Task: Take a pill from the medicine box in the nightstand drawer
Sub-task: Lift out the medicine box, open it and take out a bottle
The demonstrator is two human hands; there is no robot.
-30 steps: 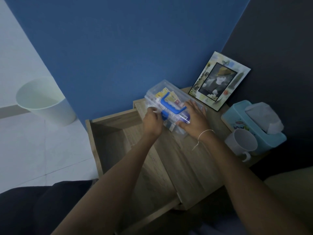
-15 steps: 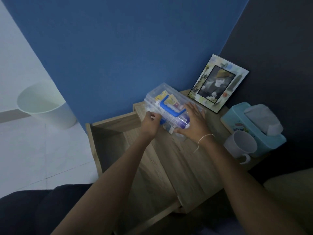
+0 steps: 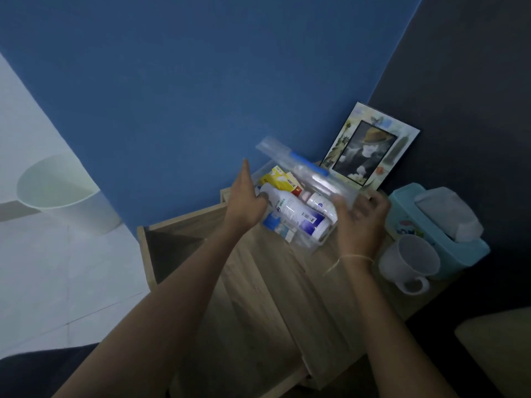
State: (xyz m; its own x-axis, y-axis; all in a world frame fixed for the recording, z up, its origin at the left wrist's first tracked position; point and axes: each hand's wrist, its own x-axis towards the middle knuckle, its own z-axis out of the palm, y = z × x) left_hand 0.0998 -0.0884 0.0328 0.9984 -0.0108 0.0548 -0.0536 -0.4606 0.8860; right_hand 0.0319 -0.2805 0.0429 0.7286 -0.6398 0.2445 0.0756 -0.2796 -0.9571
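We see the clear plastic medicine box [image 3: 301, 225] on the wooden nightstand top [image 3: 287, 282], lid raised toward one o'clock. Our right hand [image 3: 360, 216] grips the lid; our left hand [image 3: 245, 201] spreads wide at nine o'clock.

Open medicine box [image 3: 311, 239] between left hand [image 3: 244, 202] and right hand [image 3: 360, 219].
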